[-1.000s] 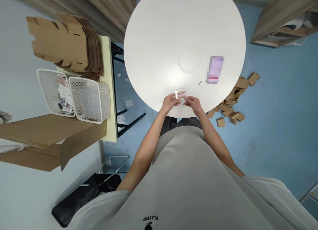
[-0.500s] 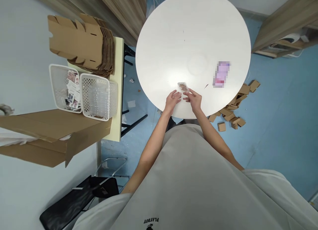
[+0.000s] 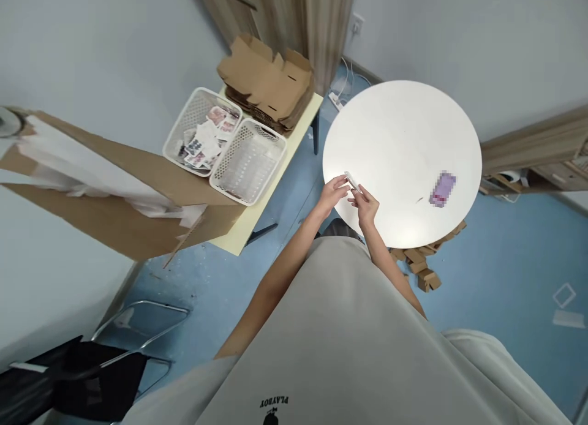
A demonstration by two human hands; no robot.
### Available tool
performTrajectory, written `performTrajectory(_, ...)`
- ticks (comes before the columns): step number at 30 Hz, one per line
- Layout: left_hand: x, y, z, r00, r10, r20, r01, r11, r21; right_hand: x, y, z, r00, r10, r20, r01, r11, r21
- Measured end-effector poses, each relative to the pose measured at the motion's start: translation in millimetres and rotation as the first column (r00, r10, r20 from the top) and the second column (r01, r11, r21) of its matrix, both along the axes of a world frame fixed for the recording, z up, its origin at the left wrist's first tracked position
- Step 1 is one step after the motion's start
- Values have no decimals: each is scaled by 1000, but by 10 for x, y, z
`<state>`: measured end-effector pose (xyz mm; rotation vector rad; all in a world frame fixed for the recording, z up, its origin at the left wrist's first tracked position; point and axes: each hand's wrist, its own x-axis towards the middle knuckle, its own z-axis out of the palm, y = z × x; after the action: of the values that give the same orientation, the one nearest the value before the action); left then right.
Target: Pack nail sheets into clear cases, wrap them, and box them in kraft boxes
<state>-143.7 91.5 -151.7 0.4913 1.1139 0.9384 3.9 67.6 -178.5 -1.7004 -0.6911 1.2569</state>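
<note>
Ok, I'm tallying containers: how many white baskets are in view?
2, side by side on the yellow table: one basket holds printed papers, the other, nearer the round table, clear plastic items. More could hide inside the cardboard box.

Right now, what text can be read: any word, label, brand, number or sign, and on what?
"PLAYBOY": on the grey shirt, upside down in this view, above a dark print cut off by the frame.
Printed slips in a white basket: too small to read.
Purple item: pixelated, unreadable.
Thin pale item in the right hand: no text readable.
</note>
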Motion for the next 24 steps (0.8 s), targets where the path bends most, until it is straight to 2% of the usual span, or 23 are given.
performTrajectory(6, -444, 199, 182, 997, 53, 51, -57, 995, 83, -395, 450, 96, 987, -8, -162, 3, 1000, -29)
performTrajectory(11, -864, 434, 230, 998, 62, -15, -61, 995, 84, -548, 1016, -70, 930, -194, -311, 140, 972, -189)
performTrajectory(14, -1184, 575, 258, 995, 71, -71, -66, 995, 69, -603, 1353, -183, 835, -321, -448, 202, 935, -293)
performTrajectory(18, -1497, 816, 316, 982, 115, -149, -114, 993, 17, -609, 1721, -208, 753, -354, -555, 182, 922, -342)
performTrajectory(20, -1557, 947, 326, 977, 126, -173, -128, 992, 0, -589, 1854, -207, 664, -350, -661, 145, 927, -346)
performTrajectory(23, -1556, 1111, 302, 974, 93, -204, -99, 995, -22, -555, 1976, -261, 473, -315, -823, 110, 948, -300)
performTrajectory(24, -1544, 1153, 288, 974, 71, -214, -81, 996, -35, -544, 1999, -293, 445, -306, -842, 116, 952, -285)
